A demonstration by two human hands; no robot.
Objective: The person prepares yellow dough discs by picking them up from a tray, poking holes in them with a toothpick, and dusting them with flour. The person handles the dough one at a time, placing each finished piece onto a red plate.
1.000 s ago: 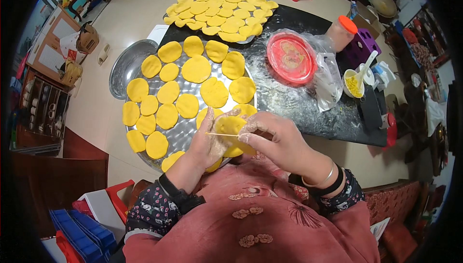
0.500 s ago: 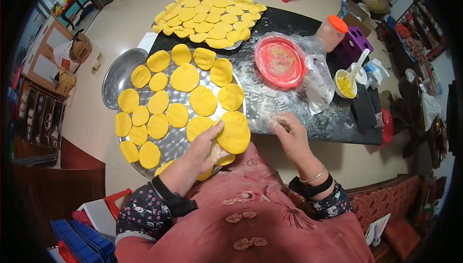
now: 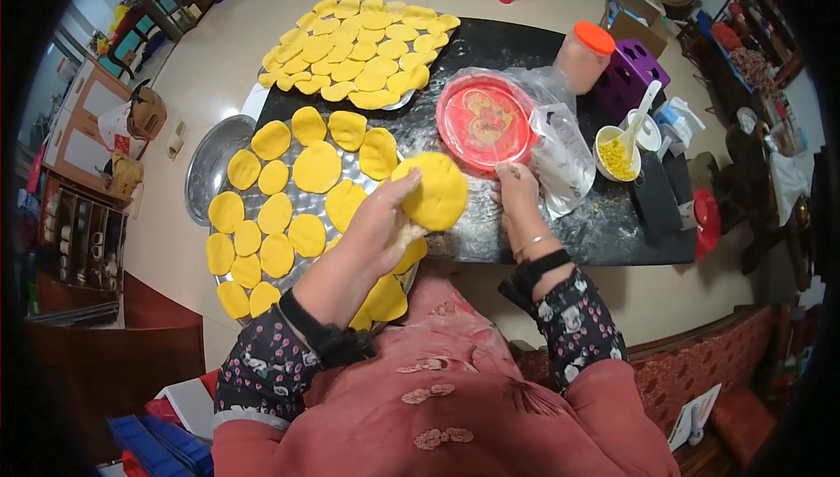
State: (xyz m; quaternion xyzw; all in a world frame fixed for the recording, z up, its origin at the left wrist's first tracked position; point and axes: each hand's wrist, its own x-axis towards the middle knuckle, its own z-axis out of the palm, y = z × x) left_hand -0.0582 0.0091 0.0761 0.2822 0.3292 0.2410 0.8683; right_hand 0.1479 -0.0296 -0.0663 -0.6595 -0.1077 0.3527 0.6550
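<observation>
Our white-dusted black table (image 3: pixel 560 245) spans mid-frame. On it we see a tray (image 3: pixel 401 103) at upper left, a red dish (image 3: pixel 459 118) near centre, and a jar (image 3: pixel 581 64), purple box (image 3: pixel 632 73) and bowl (image 3: pixel 618 176) at upper right.

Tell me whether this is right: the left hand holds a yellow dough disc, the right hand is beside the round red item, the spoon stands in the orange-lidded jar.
Not quite: the head view shows the spoon in the white bowl, not the orange-lidded jar. The left hand holds a yellow dough disc, and the right hand is beside the round red item.
</observation>
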